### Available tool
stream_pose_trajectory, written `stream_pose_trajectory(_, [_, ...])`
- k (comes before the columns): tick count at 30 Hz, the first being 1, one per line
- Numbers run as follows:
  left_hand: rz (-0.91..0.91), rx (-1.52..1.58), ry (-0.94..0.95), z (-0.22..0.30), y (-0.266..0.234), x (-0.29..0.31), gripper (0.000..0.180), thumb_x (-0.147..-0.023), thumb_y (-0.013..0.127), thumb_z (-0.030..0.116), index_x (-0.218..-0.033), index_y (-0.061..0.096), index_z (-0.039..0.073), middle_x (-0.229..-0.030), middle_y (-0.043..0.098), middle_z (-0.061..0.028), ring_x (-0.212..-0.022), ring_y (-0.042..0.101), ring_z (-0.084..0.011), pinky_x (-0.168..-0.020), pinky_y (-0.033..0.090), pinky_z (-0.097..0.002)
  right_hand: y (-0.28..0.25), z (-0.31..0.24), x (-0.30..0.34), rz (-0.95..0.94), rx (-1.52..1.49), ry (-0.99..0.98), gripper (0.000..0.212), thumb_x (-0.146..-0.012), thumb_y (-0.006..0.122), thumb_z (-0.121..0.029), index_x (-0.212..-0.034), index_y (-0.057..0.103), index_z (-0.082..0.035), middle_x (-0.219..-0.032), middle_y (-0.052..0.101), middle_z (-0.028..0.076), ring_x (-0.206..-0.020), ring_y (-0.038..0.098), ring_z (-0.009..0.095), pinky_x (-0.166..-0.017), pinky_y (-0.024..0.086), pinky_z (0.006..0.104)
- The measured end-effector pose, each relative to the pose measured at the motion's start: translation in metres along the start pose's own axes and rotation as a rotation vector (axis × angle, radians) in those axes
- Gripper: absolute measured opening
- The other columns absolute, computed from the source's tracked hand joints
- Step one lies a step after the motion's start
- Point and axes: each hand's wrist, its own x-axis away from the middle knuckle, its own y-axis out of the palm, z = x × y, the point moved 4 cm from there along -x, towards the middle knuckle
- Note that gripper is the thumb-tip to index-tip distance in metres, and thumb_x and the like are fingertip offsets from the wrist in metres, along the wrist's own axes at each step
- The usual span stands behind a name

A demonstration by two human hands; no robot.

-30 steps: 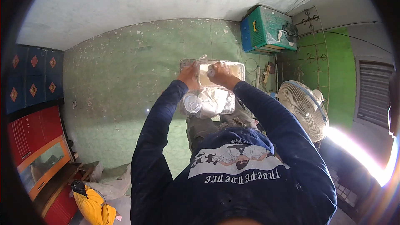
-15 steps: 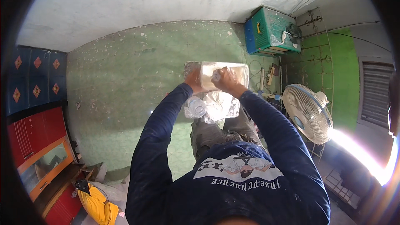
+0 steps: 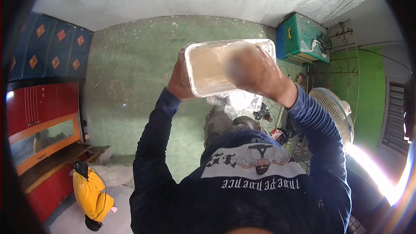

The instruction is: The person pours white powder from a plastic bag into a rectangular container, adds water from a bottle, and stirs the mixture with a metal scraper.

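Left hand [image 3: 180, 82] grips the left edge of the tray [image 3: 208, 67], raised over green floor [image 3: 130, 73]. Right hand [image 3: 251, 71], blurred, covers its right half; grip cannot be told. Fan [image 3: 336, 115] right, crate [image 3: 303, 39] far right, yellow bag [image 3: 89, 193] near left.

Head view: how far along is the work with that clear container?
Looks done: the clear rectangular container is off the floor, its inside coated pale. In hand: the left hand grips its left edge and the right hand, motion-blurred, is over or inside its opening. Left: the crinkled plastic below is untouched.
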Motion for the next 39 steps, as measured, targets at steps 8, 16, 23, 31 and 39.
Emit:
stream_pose_trajectory(8, [0.020, -0.424, 0.329, 0.014, 0.029, 0.083, 0.080, -0.073, 0.065, 0.036, -0.138, 0.027, 0.008, -0.132, 0.044, -0.0105, -0.119, 0.047, -0.0228, -0.100, 0.041, -0.0409, -0.012, -0.061, 0.009, 0.072, 0.057, 0.107, 0.032, -0.084, 0.057, -0.027, -0.103, 0.057, -0.002, -0.093, 0.055, 0.018, -0.085, 0.058, 0.030, -0.074, 0.049, 0.0441])
stream_pose_trajectory(16, [0.013, -0.461, 0.278, 0.017, 0.069, 0.153, 0.088, -0.056, 0.087, 0.021, -0.127, 0.039, 0.002, -0.119, 0.053, -0.0117, -0.105, 0.055, -0.0209, -0.092, 0.043, -0.0362, -0.034, -0.130, 0.042, 0.187, -0.455, 0.408, 0.026, -0.073, 0.072, -0.017, -0.091, 0.066, 0.001, -0.079, 0.063, 0.018, -0.082, 0.061, 0.034, -0.070, 0.050, 0.0404])
stream_pose_trajectory(23, [0.052, -1.044, 0.639, 0.019, 0.084, 0.231, 0.092, -0.054, 0.089, 0.017, -0.130, 0.040, 0.003, -0.123, 0.052, -0.0105, -0.111, 0.053, -0.0210, -0.094, 0.044, -0.0357, -0.006, -0.203, 0.054, 0.146, -0.431, 0.536, 0.020, -0.074, 0.069, -0.013, -0.086, 0.067, 0.002, -0.078, 0.067, 0.018, -0.066, 0.065, 0.031, -0.060, 0.051, 0.0377])
stream_pose_trajectory(31, [0.106, -0.483, 0.469, 0.007, 0.037, 0.305, 0.082, -0.064, 0.082, 0.016, -0.131, 0.035, 0.003, -0.123, 0.053, -0.0106, -0.113, 0.053, -0.0204, -0.095, 0.043, -0.0350, -0.026, -0.240, 0.056, -0.059, -0.332, 0.720, 0.023, -0.079, 0.063, -0.019, -0.096, 0.067, -0.004, -0.087, 0.064, 0.023, -0.085, 0.059, 0.038, -0.075, 0.051, 0.0427])
stream_pose_trajectory(39, [0.064, -0.727, 0.535, 0.027, -0.057, 0.360, 0.080, -0.073, 0.074, 0.005, -0.138, 0.027, 0.008, -0.135, 0.041, -0.0127, -0.121, 0.046, -0.0243, -0.097, 0.045, -0.0423, -0.009, -0.290, -0.011, -0.177, -0.315, 0.475, 0.038, -0.074, 0.070, -0.027, -0.100, 0.062, 0.000, -0.095, 0.059, 0.023, -0.085, 0.059, 0.038, -0.075, 0.049, 0.0445])
